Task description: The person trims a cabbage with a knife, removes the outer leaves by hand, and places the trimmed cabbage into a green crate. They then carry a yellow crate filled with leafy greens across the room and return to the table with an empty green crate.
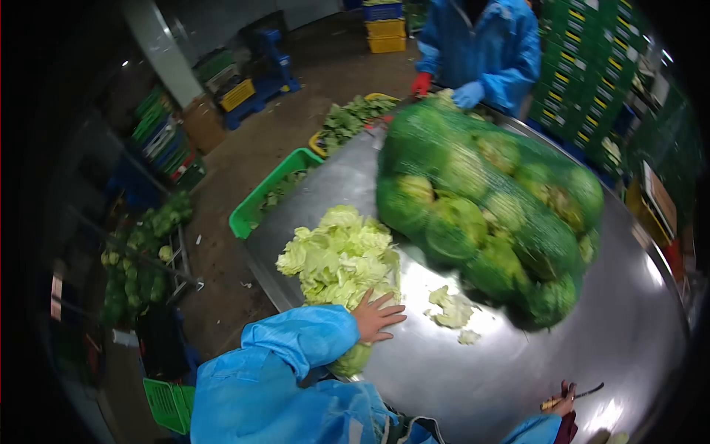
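My left hand (pixel 377 317) lies with fingers spread on the steel table (pixel 444 370), against a pile of loose pale green cabbage leaves (pixel 340 255). A cabbage (pixel 351 360) sits just below that wrist, partly covered by the sleeve. Low on the right, my right hand (pixel 564 404) is closed around what looks like a thin knife (pixel 590 391), with a yellowish handle and a narrow dark blade pointing right. A big green mesh sack (pixel 481 200) full of cabbages lies beyond both hands. Torn leaf scraps (pixel 450 307) rest between the pile and the sack.
Across the table a co-worker in a blue smock (pixel 481 44) has both gloved hands at the sack's far end. A green crate (pixel 274 192) with leaves stands by the left edge. Stacked green crates (pixel 584 74) rise behind on the right. More cabbages (pixel 140 259) lie at left.
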The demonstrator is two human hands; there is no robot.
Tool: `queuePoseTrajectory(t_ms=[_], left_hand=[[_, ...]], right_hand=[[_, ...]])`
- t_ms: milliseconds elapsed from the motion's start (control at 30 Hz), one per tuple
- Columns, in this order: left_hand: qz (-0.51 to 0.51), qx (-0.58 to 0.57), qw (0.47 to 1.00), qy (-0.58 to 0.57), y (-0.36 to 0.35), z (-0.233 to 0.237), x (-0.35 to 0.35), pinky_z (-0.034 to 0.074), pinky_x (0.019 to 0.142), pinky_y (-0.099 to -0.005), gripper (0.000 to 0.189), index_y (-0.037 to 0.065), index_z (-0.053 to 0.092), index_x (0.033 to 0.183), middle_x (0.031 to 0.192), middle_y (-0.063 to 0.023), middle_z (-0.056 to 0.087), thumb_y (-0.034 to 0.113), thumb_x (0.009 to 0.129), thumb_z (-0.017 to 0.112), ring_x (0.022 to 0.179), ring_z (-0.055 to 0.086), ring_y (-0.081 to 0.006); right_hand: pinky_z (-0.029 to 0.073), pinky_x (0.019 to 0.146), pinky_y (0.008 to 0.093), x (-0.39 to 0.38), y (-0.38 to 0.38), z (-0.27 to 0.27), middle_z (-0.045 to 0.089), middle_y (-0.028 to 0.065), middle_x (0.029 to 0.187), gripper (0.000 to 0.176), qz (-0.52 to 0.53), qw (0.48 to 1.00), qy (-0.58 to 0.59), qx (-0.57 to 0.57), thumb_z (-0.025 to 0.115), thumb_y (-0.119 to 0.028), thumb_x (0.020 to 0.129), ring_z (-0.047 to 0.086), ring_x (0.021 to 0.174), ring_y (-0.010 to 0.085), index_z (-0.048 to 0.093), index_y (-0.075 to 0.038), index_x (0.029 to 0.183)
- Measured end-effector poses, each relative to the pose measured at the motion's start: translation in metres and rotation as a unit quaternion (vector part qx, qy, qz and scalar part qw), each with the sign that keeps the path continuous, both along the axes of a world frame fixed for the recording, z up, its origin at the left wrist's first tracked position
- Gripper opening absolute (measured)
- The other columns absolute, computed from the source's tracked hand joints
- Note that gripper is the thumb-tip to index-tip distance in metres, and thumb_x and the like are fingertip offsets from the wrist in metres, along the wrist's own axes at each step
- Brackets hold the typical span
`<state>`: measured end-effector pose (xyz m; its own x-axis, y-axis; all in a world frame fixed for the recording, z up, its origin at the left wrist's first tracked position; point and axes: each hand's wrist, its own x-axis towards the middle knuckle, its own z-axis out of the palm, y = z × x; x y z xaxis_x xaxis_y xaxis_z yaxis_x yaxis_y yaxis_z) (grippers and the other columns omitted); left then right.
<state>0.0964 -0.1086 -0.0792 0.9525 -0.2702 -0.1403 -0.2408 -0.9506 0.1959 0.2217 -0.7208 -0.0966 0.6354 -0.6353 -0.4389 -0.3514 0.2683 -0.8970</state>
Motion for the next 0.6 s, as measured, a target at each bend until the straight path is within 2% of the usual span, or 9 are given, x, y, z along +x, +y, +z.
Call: queuePoseTrajectory(t_ms=[33, 167, 200, 233, 367, 433, 467, 500, 600], left_hand=[[0.006, 0.015, 1.000, -0.006, 0.048, -0.001, 0.005, 0.014, 0.102, -0.0690, 0.065, 0.030, 0.036, 0.138, 0.146, 0.0043, 0.030, 0.048, 0.081, 0.059, 0.137, 0.023, -0.0303], [0.002, 0.038, 0.999, -0.027, 0.156, -0.006, 0.016, 0.011, 0.104, -0.0673, 0.063, 0.030, 0.036, 0.139, 0.146, 0.0044, 0.031, 0.050, 0.083, 0.056, 0.136, 0.024, -0.0290], [0.008, 0.040, 0.999, -0.029, 0.185, -0.007, 0.021, 0.011, 0.105, -0.0670, 0.062, 0.029, 0.037, 0.138, 0.146, 0.0041, 0.032, 0.050, 0.083, 0.055, 0.136, 0.025, -0.0293], [0.008, 0.037, 0.999, -0.030, 0.211, -0.012, 0.026, 0.010, 0.105, -0.0667, 0.061, 0.029, 0.038, 0.138, 0.145, 0.0038, 0.033, 0.051, 0.083, 0.054, 0.136, 0.025, -0.0295], [0.018, 0.013, 0.999, -0.030, 0.322, -0.023, 0.045, 0.006, 0.105, -0.0675, 0.057, 0.022, 0.048, 0.131, 0.143, -0.0005, 0.038, 0.046, 0.081, 0.058, 0.136, 0.025, -0.0318], [0.043, 0.000, 0.999, -0.002, 0.372, -0.013, 0.059, 0.005, 0.104, -0.0681, 0.057, 0.018, 0.051, 0.128, 0.143, -0.0051, 0.038, 0.044, 0.079, 0.059, 0.136, 0.025, -0.0332], [0.066, 0.023, 0.997, 0.031, 0.394, 0.001, 0.067, 0.001, 0.107, -0.0647, 0.057, 0.022, 0.045, 0.134, 0.144, -0.0029, 0.037, 0.043, 0.082, 0.056, 0.137, 0.020, -0.0334], [0.102, 0.011, 0.994, 0.044, 0.418, 0.002, 0.075, 0.003, 0.107, -0.0640, 0.056, 0.019, 0.047, 0.132, 0.144, -0.0049, 0.035, 0.038, 0.081, 0.060, 0.136, 0.021, -0.0345], [0.271, 0.013, 0.962, -0.029, 0.455, 0.021, 0.105, 0.007, 0.107, -0.0619, 0.056, 0.012, 0.049, 0.128, 0.144, -0.0077, 0.033, 0.029, 0.078, 0.065, 0.134, 0.025, -0.0318]], right_hand=[[0.031, 0.035, 0.0265, -0.005, 0.032, -0.008, 0.066, 0.0003, 0.098, 0.049, 0.003, 1.000, 0.012, 0.015, 0.062, -0.042, 0.082, 0.035, 0.040, 0.0099, 0.055, -0.013, 0.121], [0.045, 0.085, 0.0482, -0.038, 0.012, -0.036, 0.041, 0.0152, 0.139, 0.076, 0.146, 0.978, 0.152, -0.004, 0.049, -0.066, 0.081, 0.053, 0.110, 0.0309, 0.036, -0.020, 0.140], [0.046, 0.081, 0.0465, -0.036, -0.021, -0.055, 0.050, 0.0174, 0.128, 0.065, 0.076, 0.970, 0.203, 0.107, 0.056, -0.047, 0.084, 0.053, 0.103, 0.0294, 0.046, -0.004, 0.130], [0.046, 0.081, 0.0465, -0.044, -0.004, -0.053, 0.050, 0.0174, 0.128, 0.065, 0.068, 0.971, 0.204, 0.102, 0.056, -0.047, 0.084, 0.053, 0.103, 0.0294, 0.046, -0.004, 0.130], [0.038, 0.040, 0.0293, -0.112, 0.086, -0.040, 0.062, 0.0007, 0.107, 0.048, -0.012, 0.996, 0.089, 0.015, 0.050, -0.045, 0.087, 0.046, 0.048, 0.0155, 0.051, -0.017, 0.126], [0.044, 0.052, 0.0343, -0.132, 0.177, -0.026, 0.062, 0.0032, 0.102, 0.046, -0.045, 0.992, 0.116, 0.008, 0.047, -0.043, 0.089, 0.055, 0.071, 0.0216, 0.052, -0.014, 0.125], [0.043, 0.048, 0.0354, -0.136, 0.222, -0.018, 0.061, 0.0054, 0.100, 0.047, -0.053, 0.989, 0.139, 0.011, 0.049, -0.042, 0.089, 0.053, 0.063, 0.0218, 0.053, -0.010, 0.123], [0.039, 0.040, 0.0374, -0.133, 0.284, 0.014, 0.062, 0.0110, 0.080, 0.034, -0.062, 0.988, 0.130, 0.046, 0.058, -0.037, 0.085, 0.046, 0.048, 0.0204, 0.058, -0.006, 0.099], [0.036, 0.033, 0.0336, -0.140, 0.367, 0.020, 0.063, 0.0167, 0.077, 0.029, -0.014, 0.996, 0.054, 0.066, 0.062, -0.027, 0.084, 0.040, 0.037, 0.0167, 0.052, -0.003, 0.099]])
